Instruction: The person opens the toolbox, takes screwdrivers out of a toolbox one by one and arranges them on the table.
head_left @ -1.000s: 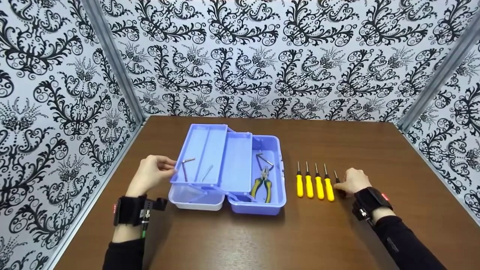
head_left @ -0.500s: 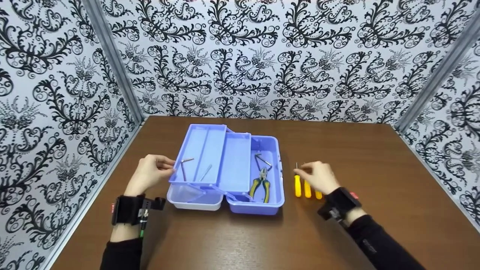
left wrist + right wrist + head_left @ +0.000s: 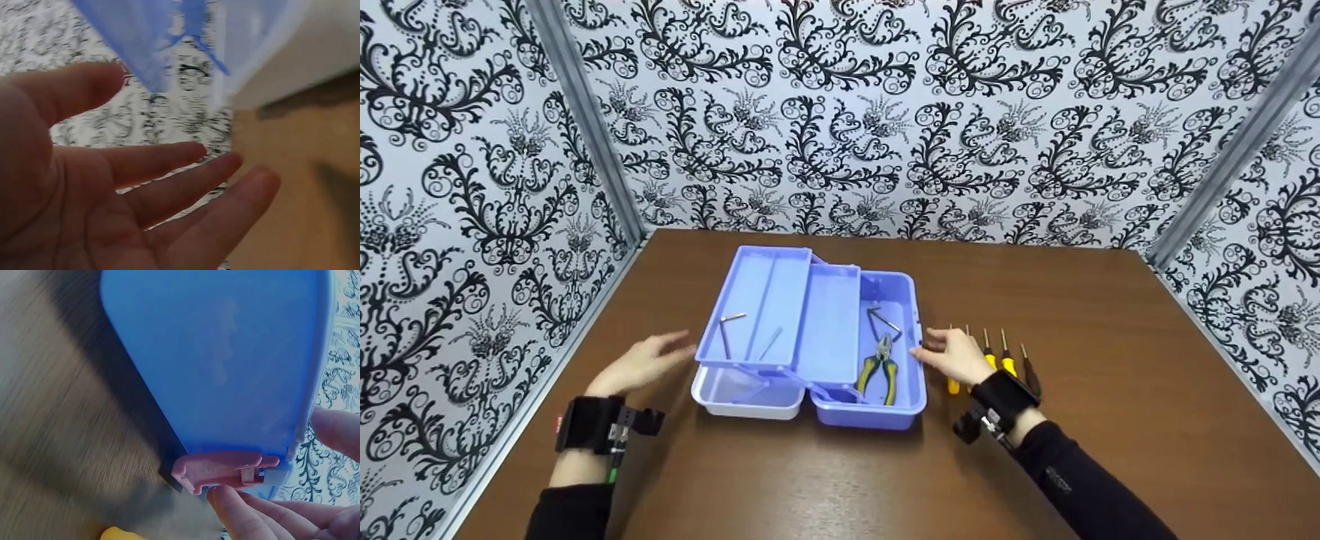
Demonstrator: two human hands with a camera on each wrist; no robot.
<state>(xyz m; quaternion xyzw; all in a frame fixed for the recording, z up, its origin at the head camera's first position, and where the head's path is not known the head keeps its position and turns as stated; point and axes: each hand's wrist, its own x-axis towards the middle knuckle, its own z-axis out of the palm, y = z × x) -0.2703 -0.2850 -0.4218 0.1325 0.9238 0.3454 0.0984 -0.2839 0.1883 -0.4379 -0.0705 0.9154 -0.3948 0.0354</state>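
Closest to me, my black sleeves (image 3: pixel 1084 480) come in over the brown wood-grained table (image 3: pixel 825 499), which carries a pale sheen along its near stretch. Beyond my wristbands, my left hand (image 3: pixel 639 365) is spread, fingers extended and holding nothing, just beside the upper tray. My right hand (image 3: pixel 956 358) is at the far side of the purple toolbox (image 3: pixel 870 418), thumb and fingers parted, fingertips by its pink latch (image 3: pixel 216 468); whether they touch it I can't tell. The toolbox sits unfolded on the table between my hands, pliers (image 3: pixel 883 352) in its deep compartment. Right of it, partly behind my hand, lies a row of screwdrivers (image 3: pixel 1008 365). Farther off, bare wood runs to white walls (image 3: pixel 840 150) with black scrollwork, grey metal posts (image 3: pixel 577 105) standing at both back corners.
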